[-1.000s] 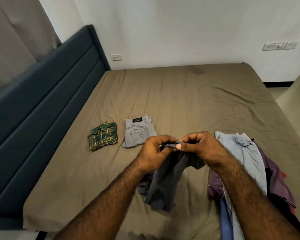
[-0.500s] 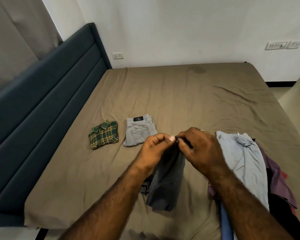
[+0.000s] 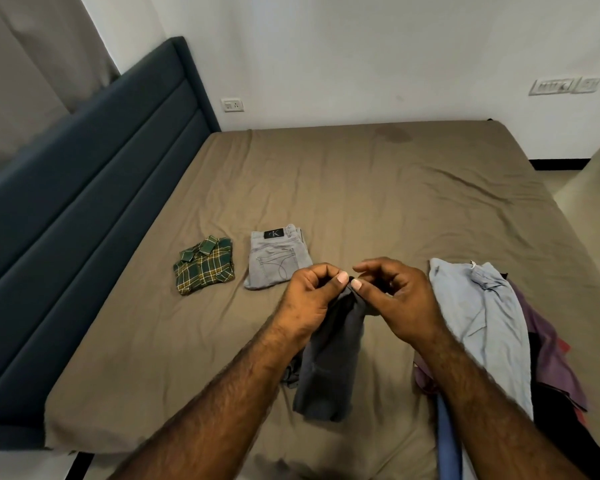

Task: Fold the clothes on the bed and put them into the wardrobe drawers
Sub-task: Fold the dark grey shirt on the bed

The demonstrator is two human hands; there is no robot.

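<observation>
A dark grey garment is pinched at its top edge by the left hand and, it seems, by the thumb of the right hand, whose other fingers are loosely curled; the cloth hangs down onto the olive-brown bed sheet. Beyond lie folded grey jeans and a folded green plaid shirt; unfolded clothes are heaped at the right. A blue headboard and white wall bound the bed. Since half a second ago, the right fingers have been lifted off the cloth.
</observation>
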